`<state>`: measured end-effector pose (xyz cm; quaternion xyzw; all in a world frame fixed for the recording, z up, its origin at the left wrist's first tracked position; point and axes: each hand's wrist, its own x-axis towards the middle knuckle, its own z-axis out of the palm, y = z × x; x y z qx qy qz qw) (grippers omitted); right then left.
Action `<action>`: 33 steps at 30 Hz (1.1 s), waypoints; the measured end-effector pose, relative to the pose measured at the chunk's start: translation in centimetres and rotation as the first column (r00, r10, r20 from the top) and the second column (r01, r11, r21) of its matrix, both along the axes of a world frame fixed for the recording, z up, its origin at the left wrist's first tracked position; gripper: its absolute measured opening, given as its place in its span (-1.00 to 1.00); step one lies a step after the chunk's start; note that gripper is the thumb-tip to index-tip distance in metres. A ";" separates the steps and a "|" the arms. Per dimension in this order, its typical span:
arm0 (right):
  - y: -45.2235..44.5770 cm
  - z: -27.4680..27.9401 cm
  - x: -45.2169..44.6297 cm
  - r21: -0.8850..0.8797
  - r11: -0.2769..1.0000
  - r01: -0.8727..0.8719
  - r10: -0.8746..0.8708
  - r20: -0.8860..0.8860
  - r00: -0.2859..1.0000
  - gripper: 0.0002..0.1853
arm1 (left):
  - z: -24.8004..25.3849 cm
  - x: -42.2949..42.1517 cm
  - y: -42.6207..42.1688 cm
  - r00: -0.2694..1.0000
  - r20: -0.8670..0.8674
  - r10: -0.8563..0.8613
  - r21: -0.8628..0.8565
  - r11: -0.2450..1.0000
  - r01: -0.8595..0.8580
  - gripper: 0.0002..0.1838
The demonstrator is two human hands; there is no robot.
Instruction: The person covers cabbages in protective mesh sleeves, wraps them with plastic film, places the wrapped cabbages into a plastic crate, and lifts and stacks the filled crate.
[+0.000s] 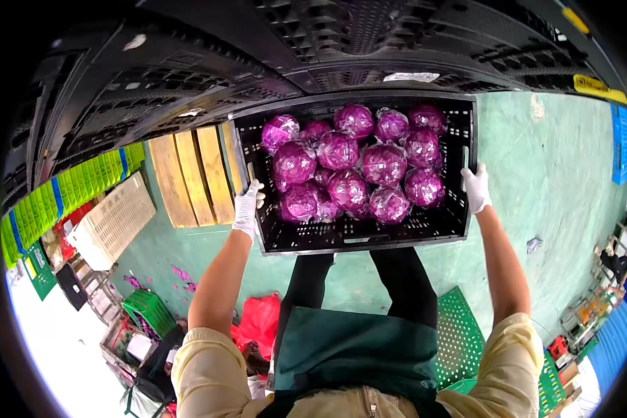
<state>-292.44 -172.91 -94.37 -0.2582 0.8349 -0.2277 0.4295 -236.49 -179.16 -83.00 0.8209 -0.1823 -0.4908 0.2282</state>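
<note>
A black plastic crate point(355, 244) spans the space in front of me, held up above the floor and close to the stacked crates. Inside lie several red cabbages point(384, 165) in clear plastic wrap. My left hand point(248, 205), in a white glove, grips the crate's left side at the handle slot. On the opposite side, my right hand point(476, 189), also gloved, is closed round the right handle edge. Part of the fingers of each hand is hidden by the crate wall.
Tall stacks of black crates point(188, 83) stand ahead. A wooden pallet point(191, 177) lies at left, near a beige crate point(115, 219) and lime-green crates point(63, 195). A red bag point(260, 324) and a green perforated crate point(458, 334) are near my legs. People point(616, 268) are far right.
</note>
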 end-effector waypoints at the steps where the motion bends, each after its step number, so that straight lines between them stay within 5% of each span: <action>1: -1.6 4.9 3.0 -0.062 0.988 -0.142 0.108 -0.379 0.919 -0.34 | -1.8 1.4 0.9 0.995 0.095 -0.019 -0.034 0.999 0.022 -0.69; 2: -3.2 8.4 5.6 -0.247 0.904 -0.348 0.168 -0.545 0.822 -0.33 | -3.6 2.9 2.0 0.926 0.306 -0.219 -0.094 0.961 0.258 -0.59; 4: -6.3 11.5 11.0 -0.523 0.603 -0.602 0.435 -0.417 0.798 -0.21 | -1.4 -0.2 2.9 0.552 0.793 -0.256 -0.138 0.807 0.573 -0.49; 5: -7.0 12.6 14.7 -0.509 0.593 -0.624 0.609 -0.224 0.761 -0.08 | 0.6 -2.3 3.0 0.534 0.816 -0.221 -0.160 0.802 0.576 -0.40; 6: -7.9 12.6 17.5 -0.312 0.537 -0.784 0.736 -0.281 0.616 0.03 | 1.8 -3.6 3.5 0.528 0.828 -0.187 -0.189 0.794 0.578 -0.43; 9: -11.1 10.4 23.3 -0.041 0.369 -0.929 0.874 -0.325 0.361 0.07 | 2.8 -5.9 6.0 0.810 0.575 -0.119 -0.476 0.756 0.449 -0.54; 11: -12.3 7.4 25.3 -0.053 0.336 -0.940 0.924 -0.176 0.340 0.09 | 3.4 -6.2 8.3 0.993 0.099 -0.062 -0.557 0.824 0.107 -0.60; 12: -12.4 6.0 25.5 -0.127 0.333 -0.934 0.939 -0.050 0.341 0.11 | 2.9 -6.3 9.4 0.975 0.190 -0.116 -0.525 0.827 0.201 -0.65; 13: -12.8 6.6 25.2 -0.135 0.370 -0.919 0.929 0.039 0.368 0.07 | 4.0 -7.0 9.6 0.985 0.056 -0.163 -0.456 0.874 0.170 -0.69; 17: -10.9 6.3 26.5 -0.242 0.434 -0.868 0.890 -0.033 0.454 0.01 | 5.3 -8.6 9.9 0.948 -0.296 -0.112 -0.275 0.961 0.028 -0.73; 19: -10.4 8.2 27.2 -0.132 0.532 -0.836 0.843 -0.007 0.537 -0.01 | 5.7 -9.8 8.6 0.913 -0.403 -0.069 -0.248 0.968 -0.037 -0.62; 21: -9.2 9.3 27.5 -0.209 0.588 -0.782 0.795 -0.032 0.606 -0.04 | 6.5 -10.6 7.0 0.920 -0.392 -0.018 -0.172 0.984 -0.054 -0.44; 24: -7.4 15.0 27.4 -0.365 0.674 -0.643 0.723 0.147 0.675 -0.09 | 7.3 -10.8 5.6 0.902 -0.428 0.059 -0.121 0.985 -0.122 -0.19; 26: -6.1 21.1 27.5 -0.306 0.738 -0.601 0.674 0.374 0.637 -0.10 | 10.1 -11.3 5.0 0.795 -0.582 0.170 -0.071 0.964 -0.258 -0.20; 28: -3.9 26.9 27.9 -0.398 0.746 -0.534 0.666 0.452 0.593 -0.13 | 15.1 -11.0 5.7 0.550 -0.833 0.066 -0.163 0.920 -0.357 -0.28; 29: -3.1 29.3 28.1 -0.500 0.747 -0.438 0.664 0.514 0.544 -0.21 | 18.6 -10.5 6.3 0.528 -0.847 0.056 -0.166 0.917 -0.362 -0.36; 30: -2.9 32.4 27.3 -0.568 0.638 -0.520 0.768 0.419 0.485 -0.34 | 21.4 -10.2 7.4 0.528 -0.847 0.053 -0.179 0.909 -0.378 -0.38; 32: -2.0 39.9 26.9 -0.392 0.831 -0.395 0.519 0.803 0.294 -0.43 | 27.8 -9.0 9.1 0.553 -0.833 -0.008 -0.242 0.904 -0.352 -0.37; 33: -1.9 43.6 26.9 -0.445 0.767 -0.462 0.601 0.750 0.275 -0.45 | 31.1 -8.6 10.1 0.616 -0.788 -0.016 -0.276 0.903 -0.330 -0.34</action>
